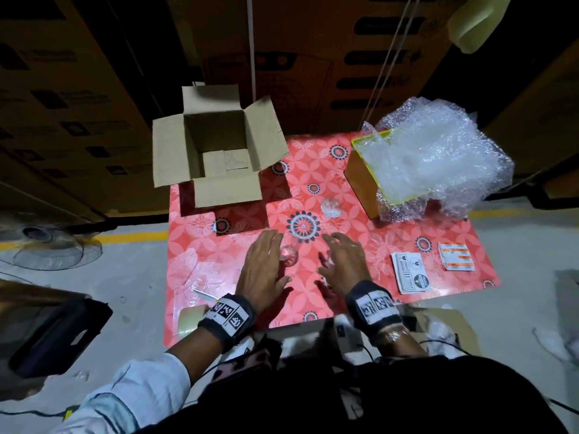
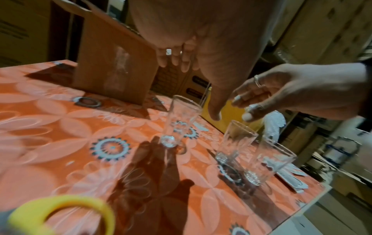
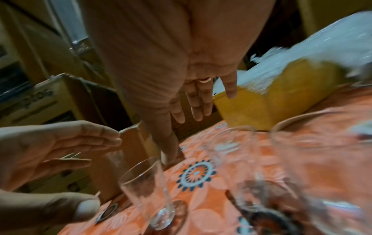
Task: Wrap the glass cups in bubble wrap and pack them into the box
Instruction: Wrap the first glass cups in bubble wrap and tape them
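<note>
Three clear glass cups stand upright on the red floral table (image 1: pixel 219 277). One cup (image 1: pixel 289 254) is just right of my left hand (image 1: pixel 266 255), one cup (image 1: pixel 327 261) is partly hidden under my right hand (image 1: pixel 340 255), and a third cup (image 1: pixel 329 208) stands farther back. Both hands hover over the cups with fingers spread, holding nothing. In the left wrist view the left hand (image 2: pixel 201 66) hangs above a cup (image 2: pixel 181 122), with the right hand (image 2: pixel 292 92) above two more. The open cardboard box (image 1: pixel 216 142) sits at the back left. Bubble wrap (image 1: pixel 438 158) spills from a yellow box (image 1: pixel 363 180) at the back right.
A yellow tape roll (image 1: pixel 191 317) lies at the table's near left corner. Sticker sheets (image 1: pixel 412 272) lie at the right edge. Large cartons stand behind the table. A black case (image 1: pixel 53 333) and a fan (image 1: pixel 47 245) are on the floor to the left.
</note>
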`<action>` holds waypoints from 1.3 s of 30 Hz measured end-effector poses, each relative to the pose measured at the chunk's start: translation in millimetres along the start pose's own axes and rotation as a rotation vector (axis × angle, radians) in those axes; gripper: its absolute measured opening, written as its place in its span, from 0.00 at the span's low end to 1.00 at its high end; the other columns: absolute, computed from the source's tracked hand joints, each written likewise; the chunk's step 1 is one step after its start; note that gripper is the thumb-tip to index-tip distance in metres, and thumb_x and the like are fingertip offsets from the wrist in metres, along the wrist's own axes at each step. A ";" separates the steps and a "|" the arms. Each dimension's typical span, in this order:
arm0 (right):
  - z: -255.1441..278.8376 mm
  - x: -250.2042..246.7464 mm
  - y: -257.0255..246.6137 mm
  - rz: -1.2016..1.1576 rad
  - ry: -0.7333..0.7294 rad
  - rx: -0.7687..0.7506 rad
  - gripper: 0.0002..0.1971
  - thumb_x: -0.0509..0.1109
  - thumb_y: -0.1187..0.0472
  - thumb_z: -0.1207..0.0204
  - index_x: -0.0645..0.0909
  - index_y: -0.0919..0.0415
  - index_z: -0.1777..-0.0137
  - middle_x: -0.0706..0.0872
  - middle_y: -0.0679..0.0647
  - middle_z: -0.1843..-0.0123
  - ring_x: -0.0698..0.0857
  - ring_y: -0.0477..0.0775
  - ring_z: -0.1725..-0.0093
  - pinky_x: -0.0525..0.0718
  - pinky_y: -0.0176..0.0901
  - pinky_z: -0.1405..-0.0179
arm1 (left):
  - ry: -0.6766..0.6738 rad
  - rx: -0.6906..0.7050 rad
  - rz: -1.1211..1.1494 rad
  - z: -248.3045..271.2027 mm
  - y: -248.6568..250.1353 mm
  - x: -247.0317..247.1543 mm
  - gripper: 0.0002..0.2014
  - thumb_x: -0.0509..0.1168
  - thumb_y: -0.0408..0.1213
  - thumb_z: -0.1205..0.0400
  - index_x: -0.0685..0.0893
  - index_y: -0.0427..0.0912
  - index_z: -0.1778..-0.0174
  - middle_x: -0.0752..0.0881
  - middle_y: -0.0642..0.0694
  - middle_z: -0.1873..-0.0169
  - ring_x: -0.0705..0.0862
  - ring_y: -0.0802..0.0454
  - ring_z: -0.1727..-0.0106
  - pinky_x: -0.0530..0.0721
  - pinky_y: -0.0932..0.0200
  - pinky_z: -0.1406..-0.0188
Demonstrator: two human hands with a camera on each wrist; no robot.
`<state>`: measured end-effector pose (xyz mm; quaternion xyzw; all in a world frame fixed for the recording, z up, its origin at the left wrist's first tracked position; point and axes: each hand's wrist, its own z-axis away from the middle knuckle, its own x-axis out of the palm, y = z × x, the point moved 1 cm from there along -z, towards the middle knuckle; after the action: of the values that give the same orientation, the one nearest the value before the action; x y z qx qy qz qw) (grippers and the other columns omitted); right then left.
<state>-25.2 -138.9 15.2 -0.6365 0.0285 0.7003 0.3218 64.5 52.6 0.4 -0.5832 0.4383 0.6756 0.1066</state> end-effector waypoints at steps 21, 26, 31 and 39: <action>57.7 5.3 112.2 0.064 -0.006 0.318 0.39 0.79 0.44 0.25 0.69 0.51 0.17 0.78 0.54 0.23 0.78 0.58 0.26 0.68 0.57 0.23 | -0.521 0.349 -0.008 -95.4 114.8 86.1 0.33 0.74 0.24 0.19 0.71 0.36 0.19 0.78 0.35 0.30 0.84 0.36 0.42 0.86 0.43 0.44; 60.4 8.7 112.8 0.039 0.001 0.341 0.38 0.77 0.42 0.25 0.70 0.52 0.19 0.79 0.55 0.25 0.80 0.59 0.29 0.70 0.57 0.26 | -0.547 0.399 0.010 -105.9 126.1 85.9 0.37 0.76 0.25 0.21 0.70 0.36 0.16 0.76 0.32 0.26 0.81 0.34 0.34 0.84 0.37 0.35; 53.9 11.1 104.1 -0.003 0.045 0.368 0.38 0.76 0.41 0.24 0.69 0.53 0.18 0.78 0.55 0.25 0.81 0.58 0.31 0.71 0.58 0.26 | -0.546 0.410 -0.043 -114.2 126.1 84.2 0.43 0.80 0.24 0.27 0.69 0.37 0.16 0.74 0.33 0.26 0.81 0.35 0.34 0.84 0.40 0.34; 45.3 4.4 112.8 -0.017 0.080 0.389 0.38 0.79 0.48 0.24 0.68 0.50 0.17 0.78 0.53 0.24 0.81 0.56 0.29 0.70 0.56 0.25 | -0.499 0.313 -0.082 -100.4 112.7 80.0 0.33 0.75 0.30 0.19 0.71 0.40 0.18 0.77 0.36 0.30 0.82 0.38 0.37 0.79 0.55 0.49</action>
<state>-119.6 -206.0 -21.9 -0.5899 0.1706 0.6531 0.4432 36.7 -115.5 -10.9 -0.3926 0.4735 0.7174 0.3270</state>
